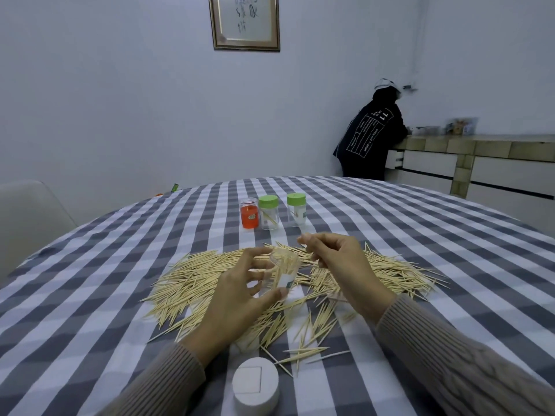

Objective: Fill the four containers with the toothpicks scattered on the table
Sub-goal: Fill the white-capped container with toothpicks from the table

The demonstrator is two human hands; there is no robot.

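One head-worn wide-angle camera is looking forward and down across the checked desk [120, 280] from the near edge. It is sitting close above the left hand [237, 292] and right hand [339, 265], while also taking in the far wall [120, 100].

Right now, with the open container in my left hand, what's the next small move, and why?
Probably lower your right hand to the toothpicks and pinch a few: the clear container held by your left hand is open and only partly filled, and the right hand hovers above it, seemingly empty.
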